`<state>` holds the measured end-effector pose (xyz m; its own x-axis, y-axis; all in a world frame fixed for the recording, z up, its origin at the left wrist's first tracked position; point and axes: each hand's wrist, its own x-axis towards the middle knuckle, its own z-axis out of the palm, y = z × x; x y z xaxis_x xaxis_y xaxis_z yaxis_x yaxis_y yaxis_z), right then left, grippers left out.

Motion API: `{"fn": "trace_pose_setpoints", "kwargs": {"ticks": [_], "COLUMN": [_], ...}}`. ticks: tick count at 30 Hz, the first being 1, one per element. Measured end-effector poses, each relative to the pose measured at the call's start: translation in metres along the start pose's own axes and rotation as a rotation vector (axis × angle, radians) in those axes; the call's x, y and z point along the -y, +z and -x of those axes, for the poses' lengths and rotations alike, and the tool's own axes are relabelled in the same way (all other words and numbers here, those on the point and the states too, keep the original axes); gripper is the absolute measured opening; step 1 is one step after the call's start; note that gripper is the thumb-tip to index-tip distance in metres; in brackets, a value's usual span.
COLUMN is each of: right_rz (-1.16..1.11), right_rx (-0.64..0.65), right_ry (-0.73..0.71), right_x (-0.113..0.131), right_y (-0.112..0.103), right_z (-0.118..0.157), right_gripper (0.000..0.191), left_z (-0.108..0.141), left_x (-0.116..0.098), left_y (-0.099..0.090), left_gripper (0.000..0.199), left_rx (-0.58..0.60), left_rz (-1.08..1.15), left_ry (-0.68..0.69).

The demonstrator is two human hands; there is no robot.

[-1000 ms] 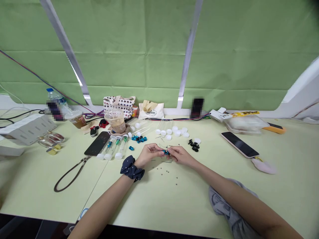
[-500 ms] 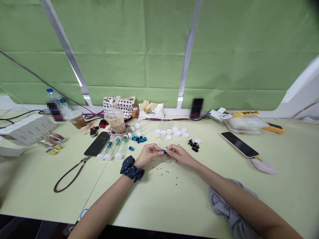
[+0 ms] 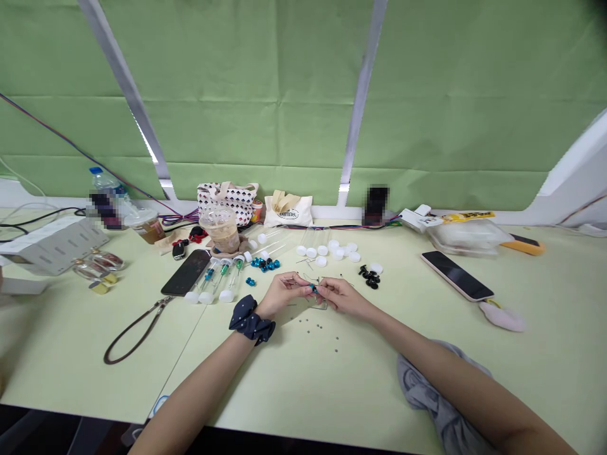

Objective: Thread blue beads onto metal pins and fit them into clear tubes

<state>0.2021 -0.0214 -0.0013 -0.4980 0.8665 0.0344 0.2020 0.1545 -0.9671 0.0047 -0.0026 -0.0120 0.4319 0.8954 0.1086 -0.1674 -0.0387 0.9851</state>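
Observation:
My left hand (image 3: pixel 287 291) and my right hand (image 3: pixel 342 296) meet in front of me above the pale green table, their fingertips pinching a small blue metal bead (image 3: pixel 313 288) on a thin metal pin (image 3: pixel 296 280). The fingers partly hide the bead. Other bent wire pins (image 3: pixel 322 306) lie beneath my hands. Several tiny dark beads (image 3: pixel 315 330) are scattered nearer me. Blue beads (image 3: pixel 264 264) lie to the far left of my hands, black beads (image 3: pixel 370 277) to the far right. A dark fabric scrunchie (image 3: pixel 251 322) circles my left wrist.
Several white bottle caps (image 3: pixel 322 260) and clear capped tubes (image 3: pixel 218 280) stand beyond my hands. Phones (image 3: pixel 187 272) lie on both sides. A plastic iced drink cup (image 3: pixel 219 230), bags and cables line the back. A grey cloth (image 3: pixel 427 395) lies under my right forearm.
My fingertips stay pinched on the blue bead, with only slight shifts between them. The view drifts a little, and nothing on the table has visibly moved.

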Motion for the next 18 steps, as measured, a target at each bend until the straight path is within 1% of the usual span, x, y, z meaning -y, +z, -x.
{"fn": "trace_pose_setpoints", "kwargs": {"ticks": [7, 9, 12, 15, 18], "right_rz": [0.024, -0.035, -0.176, -0.296, -0.312], "right_rx": [0.0, -0.011, -0.016, 0.008, 0.003], "right_ry": [-0.002, 0.019, 0.028, 0.038, 0.082], "right_x": [0.0, 0.0, 0.0, 0.003, 0.01], "right_y": [0.0, 0.001, 0.002, 0.003, 0.003], "right_z": [0.001, 0.001, 0.0, 0.001, 0.004], "right_gripper": [0.045, 0.042, 0.04, 0.044, 0.043], "left_z": [0.0, 0.002, 0.005, 0.008, 0.01], "left_x": [-0.003, -0.005, -0.008, -0.01, -0.012], "left_y": [0.001, 0.003, 0.011, 0.021, 0.03], "left_gripper": [0.029, 0.029, 0.026, 0.022, 0.018], "left_rx": [0.004, 0.003, 0.038, 0.033, -0.02], "left_rz": [-0.001, -0.008, -0.037, -0.125, -0.317], "left_ry": [0.001, 0.009, 0.03, 0.082, 0.152]}}
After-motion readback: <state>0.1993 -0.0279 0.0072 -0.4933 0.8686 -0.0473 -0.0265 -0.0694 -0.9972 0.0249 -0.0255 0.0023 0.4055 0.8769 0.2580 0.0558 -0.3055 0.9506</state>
